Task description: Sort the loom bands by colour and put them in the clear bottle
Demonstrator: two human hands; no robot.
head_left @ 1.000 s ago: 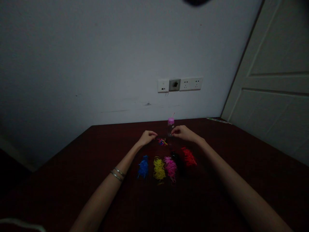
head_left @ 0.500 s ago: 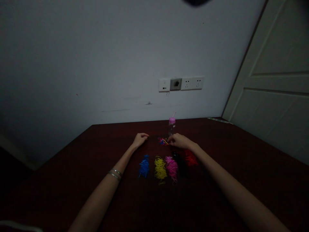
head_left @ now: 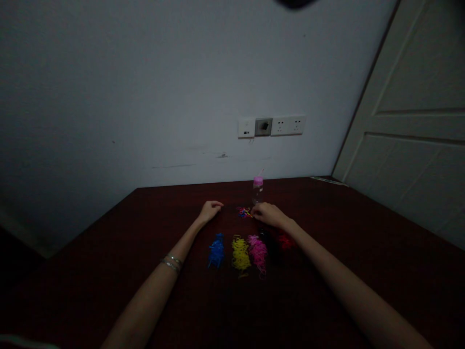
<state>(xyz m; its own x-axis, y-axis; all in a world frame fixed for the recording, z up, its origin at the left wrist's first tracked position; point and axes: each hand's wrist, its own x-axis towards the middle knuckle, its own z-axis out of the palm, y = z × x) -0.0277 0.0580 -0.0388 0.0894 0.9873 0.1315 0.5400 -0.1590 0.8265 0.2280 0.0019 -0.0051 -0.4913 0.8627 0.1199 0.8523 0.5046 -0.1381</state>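
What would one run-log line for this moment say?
left hand: left of mixed pile, apart | right hand: at pile's right edge | pink-lidded bottle: upright

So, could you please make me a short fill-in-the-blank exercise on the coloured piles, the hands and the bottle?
The pile between the blue pile and the pink pile is ____.
The hand closest to the small mixed heap is the person's ____ one.
The bottle has a ____ lid.
The bracelets are worn on the person's ____ arm.
Missing words: yellow; right; pink; left.
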